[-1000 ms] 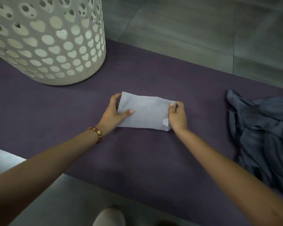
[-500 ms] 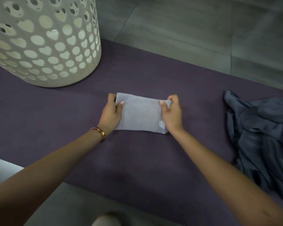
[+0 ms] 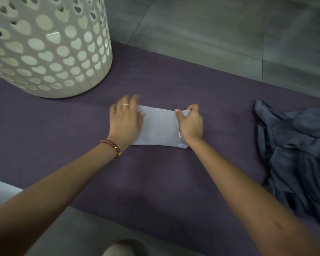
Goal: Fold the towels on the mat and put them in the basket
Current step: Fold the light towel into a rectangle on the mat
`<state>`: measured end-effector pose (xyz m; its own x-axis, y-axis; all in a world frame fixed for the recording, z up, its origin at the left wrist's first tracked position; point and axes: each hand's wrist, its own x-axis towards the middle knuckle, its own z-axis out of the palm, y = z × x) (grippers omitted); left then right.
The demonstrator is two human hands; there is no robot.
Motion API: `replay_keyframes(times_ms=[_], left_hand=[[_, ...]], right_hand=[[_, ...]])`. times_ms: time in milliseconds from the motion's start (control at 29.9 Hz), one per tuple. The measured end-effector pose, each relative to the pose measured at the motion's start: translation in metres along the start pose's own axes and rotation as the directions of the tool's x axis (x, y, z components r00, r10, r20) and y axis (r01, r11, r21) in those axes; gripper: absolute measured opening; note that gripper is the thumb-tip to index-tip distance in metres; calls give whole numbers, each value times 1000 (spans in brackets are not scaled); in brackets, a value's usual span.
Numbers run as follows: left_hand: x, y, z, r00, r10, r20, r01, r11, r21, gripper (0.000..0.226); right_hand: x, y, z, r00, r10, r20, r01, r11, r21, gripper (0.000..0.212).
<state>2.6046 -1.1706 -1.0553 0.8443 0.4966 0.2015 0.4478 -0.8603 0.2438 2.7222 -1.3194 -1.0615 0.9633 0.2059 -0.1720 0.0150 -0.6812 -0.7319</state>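
A small light grey towel [image 3: 160, 128], folded into a narrow rectangle, lies in the middle of the purple mat [image 3: 155, 182]. My left hand [image 3: 125, 120] rests flat on its left end, fingers spread and pointing away from me. My right hand [image 3: 190, 122] grips the towel's right end, thumb on top and fingers curled round the edge. A tall white basket [image 3: 44, 47] with heart and round cut-outs stands on the mat at the far left. A crumpled dark blue-grey towel [image 3: 296, 156] lies on the mat at the right.
Grey floor tiles [image 3: 220, 34] run beyond the mat's far edge. Grey floor also shows at the near left, with a pale rounded shape [image 3: 118, 249] at the bottom edge, partly cut off.
My left hand has let go of the towel's left end and now lies flat over it. My right hand keeps its grip on the right end. The view has tilted slightly.
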Motion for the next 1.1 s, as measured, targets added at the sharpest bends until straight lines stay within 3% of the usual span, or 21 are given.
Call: replay_keyframes(times_ms=[67,134,201,268,335,402,468,569,703,803,903,970,1037,1104], left_hand=[[-1,10,3,940,336,60,-340,938,68,53],[-4,26,9,862,450,234,-483,868,112,60],[-6,34,18,847,390,361,-450,888,98,65],[-11,32,25,859,332,391,-396,913,95,64],[-15,31,29,874,322,364,-388,913,125,60],[-16,30,32,877,325,354,-392,910,137,59],[-14,30,32,867,356,348,-421,898,131,60],[-5,25,30,863,367,347,-407,912,50,65],[-11,8,28,925,264,273,-281,959,26,68],[-20,-17,28,967,40,252,-1,988,-154,68],[-23,-21,25,940,-30,339,144,937,-317,68],[-25,-16,19,939,-58,340,207,884,-420,65],[-32,-10,13,933,-199,301,336,784,-522,66],[-40,-5,9,876,-373,306,482,700,-527,68]], right_hand=[[0,1,1,1000,-16,15,16,1000,-1,34],[1,1,0,997,-56,45,57,998,-26,34],[0,-1,-3,995,-68,70,73,994,-76,37],[-6,-3,-5,989,-148,29,150,947,-284,39],[-17,0,-3,906,-423,-12,364,793,-488,40],[-29,9,3,795,-596,112,553,636,-538,49],[-32,20,7,793,-550,262,596,609,-524,67],[-22,25,8,853,-416,314,520,721,-458,80],[-24,29,2,860,-421,289,505,782,-365,74],[-25,34,-3,900,-324,292,400,880,-256,61],[-28,27,-5,942,-239,234,284,942,-179,70],[-30,20,-6,984,-88,157,97,994,-46,79],[-33,17,-11,994,49,97,-47,999,-19,80],[-33,21,-17,983,127,130,-134,990,49,66]])
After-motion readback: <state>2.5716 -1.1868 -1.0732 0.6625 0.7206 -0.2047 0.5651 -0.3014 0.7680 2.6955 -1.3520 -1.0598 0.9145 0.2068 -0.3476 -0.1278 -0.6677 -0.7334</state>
